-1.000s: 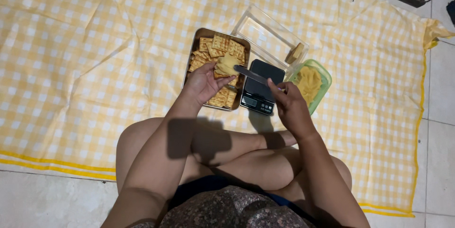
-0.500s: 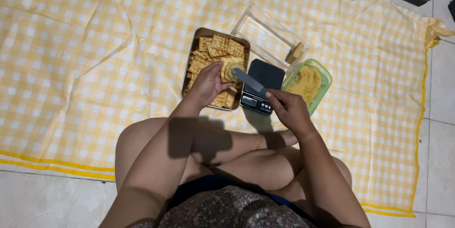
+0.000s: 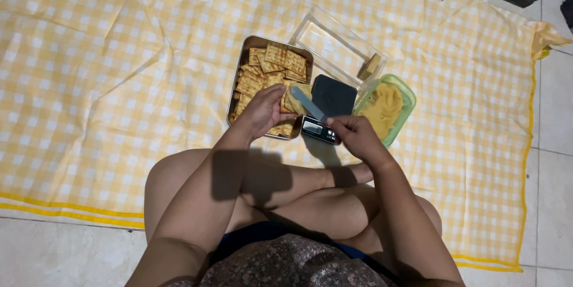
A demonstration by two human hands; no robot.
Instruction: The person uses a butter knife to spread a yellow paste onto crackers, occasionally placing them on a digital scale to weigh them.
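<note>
A yellow-and-white checked cloth lies spread over a pale tiled floor, and I am looking straight down at crossed legs on it. Ahead sit a metal tray of square crackers, a small dark scale, a clear empty container and a green tub of yellow spread, all close together.

My left hand is curled over the near end of the tray, fingers pinching one cracker that already carries some spread. My right hand is closed round the handle of a knife, whose blade slants up-left and rests on that cracker, just above the scale.

To do this well I would keep the cracker level and supported from beneath, since these break easily, and draw the blade flat with light pressure from the centre outward. I would hold the work over the tray so that crumbs or drips miss the scale, which sits just beside it.
</note>
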